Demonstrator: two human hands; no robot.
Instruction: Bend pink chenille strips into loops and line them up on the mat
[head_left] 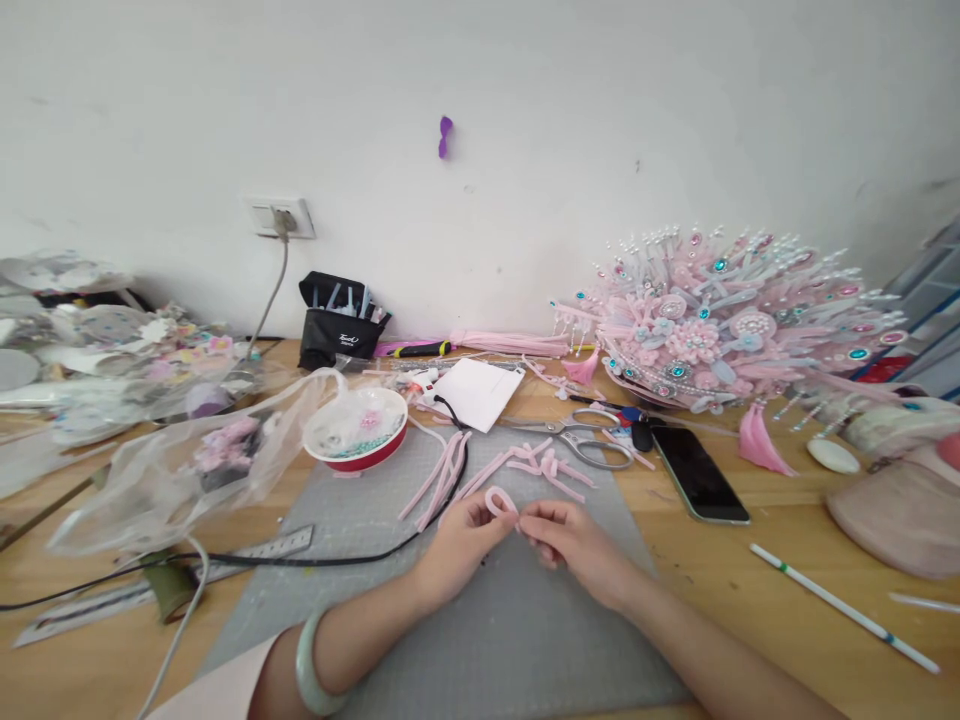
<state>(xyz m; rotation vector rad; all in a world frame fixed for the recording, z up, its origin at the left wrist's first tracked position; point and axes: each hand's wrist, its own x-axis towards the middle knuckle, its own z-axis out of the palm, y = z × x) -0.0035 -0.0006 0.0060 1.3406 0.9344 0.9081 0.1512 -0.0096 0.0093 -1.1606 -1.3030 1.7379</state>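
My left hand (470, 537) pinches a pale pink pipe cleaner (491, 497) that is bent into a small loop above the thumb. Thumb and fingers of my right hand (564, 536) are closed at the lower end of that loop, close to the left fingertips. The exact grip there is partly hidden by the fingers. Just beyond my hands, several loose pink pipe cleaners (444, 478) and a knotted bunch of bent pink pieces (551, 465) lie on the grey cutting mat (360, 630). A pair of scissors (592, 440) rests behind them.
A red-rimmed bowl of beads (356, 463) stands left of a white card (480, 392). A black cable (322, 562) crosses the mat. To the right are a phone (699, 474), a white pen (840, 605) and a large jewelled pink headdress (705, 330). Plastic bags (150, 490) crowd the left.
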